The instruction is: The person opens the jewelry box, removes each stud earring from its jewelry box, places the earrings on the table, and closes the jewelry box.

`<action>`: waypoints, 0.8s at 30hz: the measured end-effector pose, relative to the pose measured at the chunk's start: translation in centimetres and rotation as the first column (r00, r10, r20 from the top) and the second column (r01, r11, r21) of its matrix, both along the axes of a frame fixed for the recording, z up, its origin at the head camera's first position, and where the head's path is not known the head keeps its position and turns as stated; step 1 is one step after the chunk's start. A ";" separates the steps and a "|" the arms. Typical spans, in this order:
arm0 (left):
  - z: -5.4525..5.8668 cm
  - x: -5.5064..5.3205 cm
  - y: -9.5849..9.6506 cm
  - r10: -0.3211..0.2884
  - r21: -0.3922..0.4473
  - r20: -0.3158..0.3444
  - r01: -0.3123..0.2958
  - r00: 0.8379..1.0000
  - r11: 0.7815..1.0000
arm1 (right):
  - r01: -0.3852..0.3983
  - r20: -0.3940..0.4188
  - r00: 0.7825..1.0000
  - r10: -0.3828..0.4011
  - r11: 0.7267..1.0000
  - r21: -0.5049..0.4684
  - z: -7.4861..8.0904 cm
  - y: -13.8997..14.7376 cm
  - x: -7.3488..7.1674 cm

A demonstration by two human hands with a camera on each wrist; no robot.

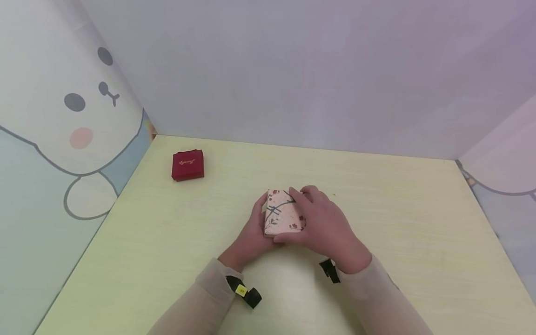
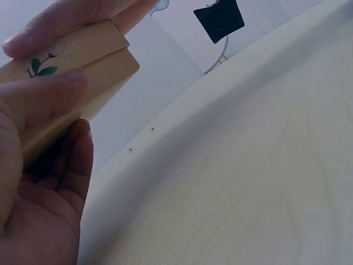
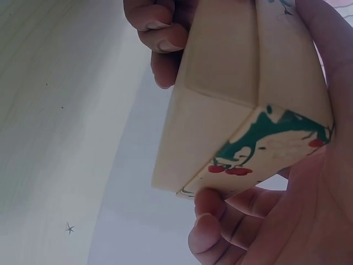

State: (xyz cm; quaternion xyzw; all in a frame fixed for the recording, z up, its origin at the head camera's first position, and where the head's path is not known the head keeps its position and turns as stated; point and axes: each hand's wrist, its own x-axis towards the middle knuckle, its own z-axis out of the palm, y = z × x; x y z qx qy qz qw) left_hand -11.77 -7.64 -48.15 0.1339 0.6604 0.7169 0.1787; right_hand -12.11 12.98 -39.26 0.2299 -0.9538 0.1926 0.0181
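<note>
Both hands hold a small cream box [image 1: 281, 215] printed with red blossoms and dark branches, over the middle of the table. My left hand [image 1: 251, 237] grips it from the left and underneath, and its thumb lies along the box side in the left wrist view. From the right, my right hand [image 1: 326, 223] grips the top, with the thumb at the near edge and fingers reaching across the far edge. A lid seam runs round the box [image 3: 220, 72] in the right wrist view, where the lid sits against the base. The inside is hidden.
A dark red box [image 1: 188, 165] with gold lettering lies at the table's far left corner. The pale wood-grain table [image 1: 418, 242] ends at a plain wall at the back, and cartoon-printed panels [image 1: 63, 153] stand at both sides. Dark straps [image 1: 243, 291] sit at both wrists.
</note>
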 end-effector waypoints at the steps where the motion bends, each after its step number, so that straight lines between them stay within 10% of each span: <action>1: 0.0 0.0 0.0 0.000 -0.003 -0.001 0.000 1.000 1.000 | 0.001 0.003 1.000 -0.001 1.000 0.000 0.0 0.0 0.0; 24: 0.2 0.2 -0.2 0.018 -0.048 0.031 -0.016 0.999 0.999 | -0.014 0.076 0.997 0.016 1.000 -0.023 -0.9 -0.2 -0.5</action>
